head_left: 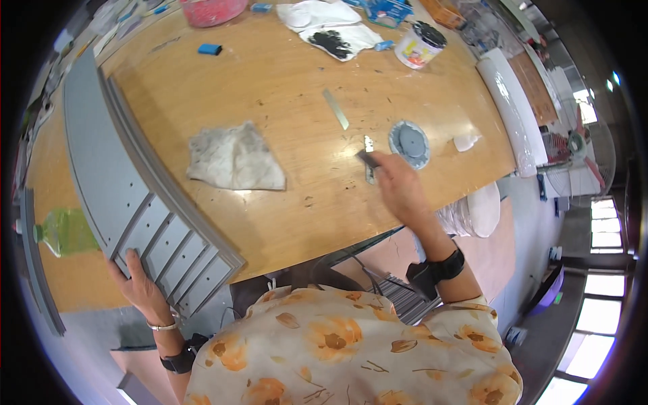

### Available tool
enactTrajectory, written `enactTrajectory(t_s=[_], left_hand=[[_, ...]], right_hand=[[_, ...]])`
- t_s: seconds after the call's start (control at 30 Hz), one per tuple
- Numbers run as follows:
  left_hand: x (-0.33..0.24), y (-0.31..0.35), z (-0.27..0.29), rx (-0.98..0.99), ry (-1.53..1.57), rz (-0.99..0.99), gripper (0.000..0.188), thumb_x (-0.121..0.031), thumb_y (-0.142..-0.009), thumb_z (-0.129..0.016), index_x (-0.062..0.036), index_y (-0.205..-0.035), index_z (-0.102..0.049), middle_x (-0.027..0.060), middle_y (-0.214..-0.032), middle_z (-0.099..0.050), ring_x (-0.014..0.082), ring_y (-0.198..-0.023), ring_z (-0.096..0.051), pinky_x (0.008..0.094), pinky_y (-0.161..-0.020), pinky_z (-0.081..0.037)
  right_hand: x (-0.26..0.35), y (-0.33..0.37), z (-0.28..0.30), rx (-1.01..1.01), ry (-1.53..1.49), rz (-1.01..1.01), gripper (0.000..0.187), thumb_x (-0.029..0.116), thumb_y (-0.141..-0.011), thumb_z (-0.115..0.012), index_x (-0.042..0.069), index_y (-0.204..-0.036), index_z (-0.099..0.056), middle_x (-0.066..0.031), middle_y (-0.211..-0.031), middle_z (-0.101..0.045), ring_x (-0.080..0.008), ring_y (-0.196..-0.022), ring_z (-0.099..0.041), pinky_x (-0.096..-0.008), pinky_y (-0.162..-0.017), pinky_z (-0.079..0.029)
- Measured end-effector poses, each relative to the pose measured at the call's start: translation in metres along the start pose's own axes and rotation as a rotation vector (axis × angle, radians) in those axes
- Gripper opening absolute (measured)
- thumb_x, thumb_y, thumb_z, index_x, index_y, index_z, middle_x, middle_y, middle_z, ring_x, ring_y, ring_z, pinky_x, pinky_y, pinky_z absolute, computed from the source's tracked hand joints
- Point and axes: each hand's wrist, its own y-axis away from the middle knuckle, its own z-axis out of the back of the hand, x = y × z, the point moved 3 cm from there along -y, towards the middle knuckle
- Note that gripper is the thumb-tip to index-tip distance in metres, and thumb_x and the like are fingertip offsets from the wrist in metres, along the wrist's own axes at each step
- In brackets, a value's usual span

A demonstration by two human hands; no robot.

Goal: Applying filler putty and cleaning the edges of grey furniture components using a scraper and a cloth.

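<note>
My left hand [143, 291] grips the near end of a long grey panel [101, 145], its thumb lying on top by the slanted grooves and small dark holes. The panel slopes across the table's left side. Over the table's right half, my right hand [403, 189] pinches a small dark block [366, 159]. That block is just above a thin metal strip [369, 177], whose two ends show on either side; whether they touch I cannot tell. Close by on the right sits a round lid with grey paste [410, 144]. A second metal strip [335, 109] lies farther back.
A stained white cloth [236, 158] lies mid-table. Behind are a blue block [210, 49], a black-smeared cloth [331, 42] and a paint tub [420, 46]. A green bottle [67, 233] lies beside the panel. A wrapped white roll [506, 101] and a fan [577, 143] are right.
</note>
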Motion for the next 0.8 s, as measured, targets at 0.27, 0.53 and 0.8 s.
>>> enactTrajectory(t_s=[0.27,0.53,0.8], left_hand=[[-0.014,-0.006,-0.003,0.047,-0.12,-0.116,0.057,-0.021,-0.093,-0.052,0.0067,-0.138,-0.028,0.0186,-0.142,-0.032,0.0257,-0.13,-0.032,0.0352,-0.108,-0.022],[-0.023,-0.013,-0.002,0.074,-0.324,-0.185,0.061,-0.029,-0.093,-0.053,0.0053,-0.138,-0.029,0.0189,-0.142,-0.032,0.0272,-0.132,-0.03,0.0365,-0.11,-0.02],[-0.027,-0.009,-0.005,0.071,-0.356,-0.191,0.056,-0.028,-0.095,-0.049,0.004,-0.137,-0.032,0.0177,-0.14,-0.036,0.0259,-0.128,-0.035,0.0363,-0.107,-0.023]], right_hand=[[-0.118,0.033,0.03,-0.117,0.164,-0.439,0.021,0.013,-0.084,-0.055,0.009,-0.105,-0.058,-0.0141,-0.101,-0.06,-0.0345,-0.09,-0.059,-0.0433,-0.076,-0.046],[-0.123,0.024,0.023,-0.092,0.267,-0.429,0.02,0.014,-0.084,-0.055,0.017,-0.104,-0.06,-0.01,-0.095,-0.06,-0.0324,-0.087,-0.06,-0.0422,-0.074,-0.048],[-0.117,0.024,0.02,-0.145,0.316,-0.419,0.02,0.015,-0.084,-0.056,0.018,-0.103,-0.061,-0.0097,-0.094,-0.059,-0.0326,-0.085,-0.061,-0.0425,-0.073,-0.049]])
